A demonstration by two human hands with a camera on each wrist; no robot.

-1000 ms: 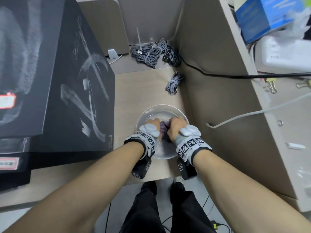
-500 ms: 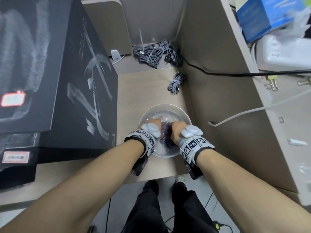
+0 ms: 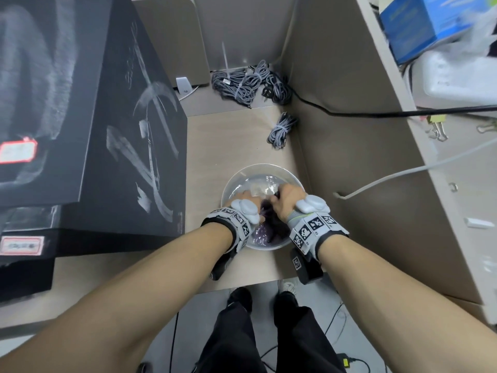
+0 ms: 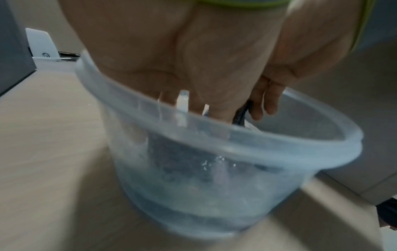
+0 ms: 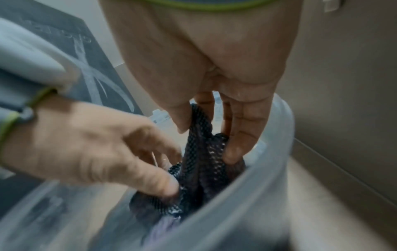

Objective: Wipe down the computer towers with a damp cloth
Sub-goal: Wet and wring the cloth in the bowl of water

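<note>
Both my hands are down in the clear plastic bowl [image 3: 294, 181] on the wooden desk [image 3: 231, 141], working the cloth [image 5: 201, 163]. It's dark mesh with some purple fabric, wet and bunched in the water.

My right hand [image 3: 286, 201] pinches the upper fold between thumb and fingers. My left hand [image 5: 86, 149] has curled fingers dug into the lower bunch; it's blurred, but it looks like a grip.

The black computer tower [image 3: 113, 135] stands just left of the bowl, with pale smears across its side panel. Bundled grey cables [image 3: 247, 82] sit at the back of the desk, and one small bundle [image 3: 281, 129] lies nearer the bowl.
</note>
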